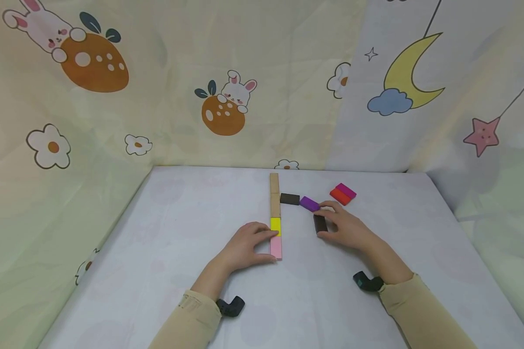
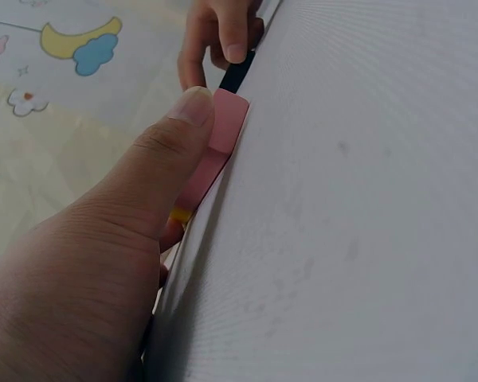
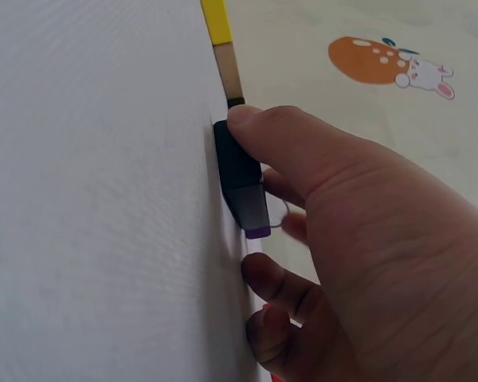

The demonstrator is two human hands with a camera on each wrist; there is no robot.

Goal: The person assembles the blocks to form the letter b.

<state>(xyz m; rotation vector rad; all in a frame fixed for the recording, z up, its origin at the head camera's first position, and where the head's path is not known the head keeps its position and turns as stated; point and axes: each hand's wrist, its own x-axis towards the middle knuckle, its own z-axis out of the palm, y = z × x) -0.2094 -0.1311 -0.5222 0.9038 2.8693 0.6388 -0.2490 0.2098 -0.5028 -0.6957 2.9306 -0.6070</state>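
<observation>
A straight column on the white table consists of two wooden blocks (image 1: pixel 274 194), a yellow block (image 1: pixel 275 225) and a pink block (image 1: pixel 276 247). My left hand (image 1: pixel 243 247) pinches the pink block, its thumb at the near end and a fingertip by the yellow one. From the column's right side runs a dark block (image 1: pixel 290 199), then a tilted purple block (image 1: pixel 309 203). Below the purple one, my right hand (image 1: pixel 347 229) holds a black block (image 1: pixel 320 224) between thumb and fingers. In the right wrist view that thumb presses the black block's end (image 3: pixel 237 155).
A magenta block (image 1: pixel 346 190) and a red block (image 1: pixel 340 196) lie side by side beyond the right hand. Printed cloth hangs behind the table (image 1: pixel 192 203) and along its sides. Each wrist carries a small black camera.
</observation>
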